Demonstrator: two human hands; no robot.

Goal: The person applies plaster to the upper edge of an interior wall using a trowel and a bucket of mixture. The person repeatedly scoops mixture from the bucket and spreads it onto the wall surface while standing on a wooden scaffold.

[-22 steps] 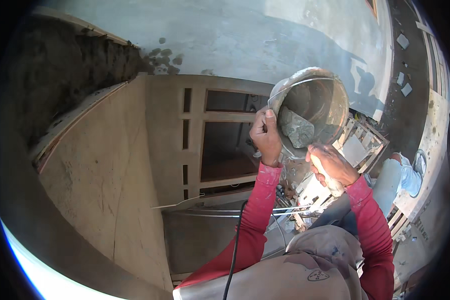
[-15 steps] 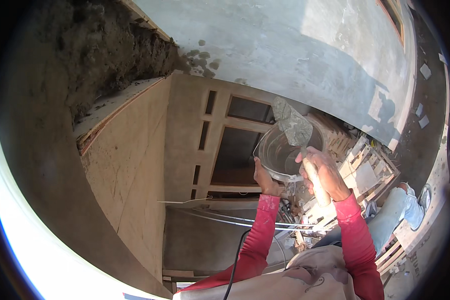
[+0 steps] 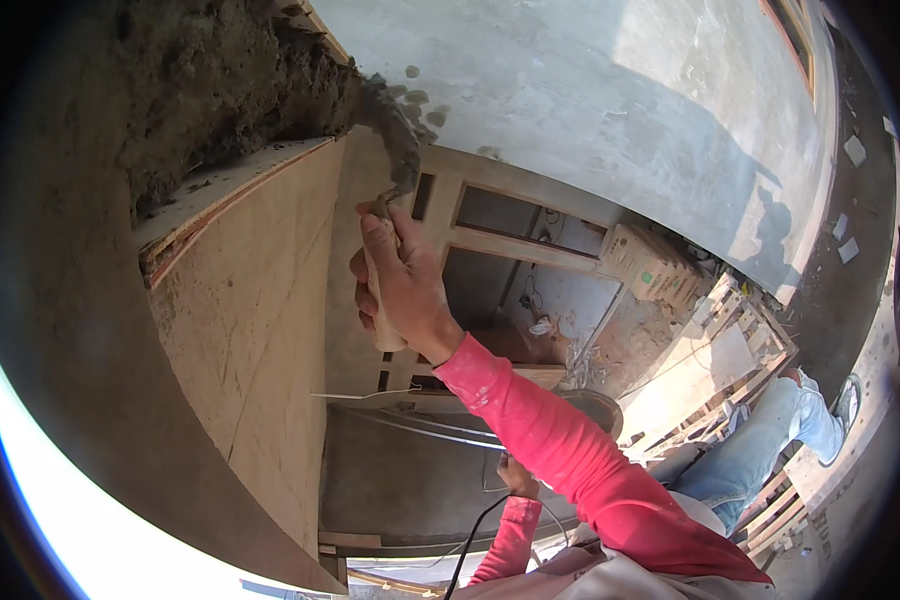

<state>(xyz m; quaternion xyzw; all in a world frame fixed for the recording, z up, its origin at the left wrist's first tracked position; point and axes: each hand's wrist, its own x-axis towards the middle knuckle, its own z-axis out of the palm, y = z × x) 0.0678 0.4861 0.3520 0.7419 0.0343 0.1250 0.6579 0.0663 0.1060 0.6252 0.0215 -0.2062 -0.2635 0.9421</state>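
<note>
My right hand (image 3: 410, 292) is closed round the wooden handle of a trowel (image 3: 398, 140), raised at the upper left. The mortar-coated blade is seen nearly edge-on, against the corner where the rough mortar strip (image 3: 240, 95) meets the grey wall (image 3: 530, 80). Lower down, my left hand (image 3: 518, 476) grips the bucket (image 3: 592, 406) at its side. My right forearm crosses in front and hides most of the bucket, including what it holds.
A board-edged ledge (image 3: 235, 190) runs below the rough strip. Wooden pallets (image 3: 720, 350) and stacked cartons (image 3: 655, 268) stand at the right. Another person's jeans-clad leg (image 3: 770, 420) shows at the lower right. A dark cable (image 3: 475, 530) hangs by my left arm.
My right hand has swung the trowel from above the bucket up and left to the wall corner. My left hand has lowered with the bucket toward my body.
</note>
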